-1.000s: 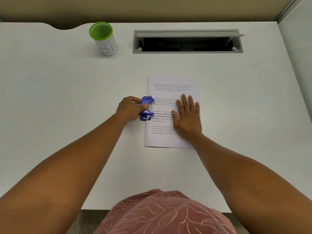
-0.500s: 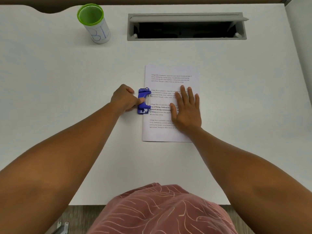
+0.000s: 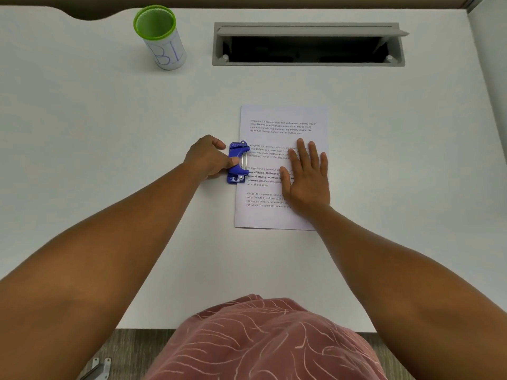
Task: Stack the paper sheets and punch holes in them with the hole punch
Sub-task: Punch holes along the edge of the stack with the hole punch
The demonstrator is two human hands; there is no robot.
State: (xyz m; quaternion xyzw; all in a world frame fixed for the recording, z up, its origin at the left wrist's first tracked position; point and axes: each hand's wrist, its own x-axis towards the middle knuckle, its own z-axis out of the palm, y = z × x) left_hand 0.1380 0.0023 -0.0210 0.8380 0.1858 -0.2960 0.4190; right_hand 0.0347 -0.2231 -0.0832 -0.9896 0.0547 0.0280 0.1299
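Two bare hands work on a white desk [image 3: 109,160]. A stack of paper sheets [image 3: 274,215] lies flat near the desk's middle, edges squared so that it reads almost as one page; it is white with four short blocks of small black print, one partly bold. The hole punch [image 3: 238,162] is small and blue, with a curved lever, silver rods along its length and screws at both ends. It sits on the stack's left edge, about midway along it, its mouth over the margin. The left hand [image 3: 210,157] is curled around the punch from the left, thumb pressing the lever. The right hand [image 3: 307,179] lies open and flat on the sheets, fingers spread, gripping nothing.
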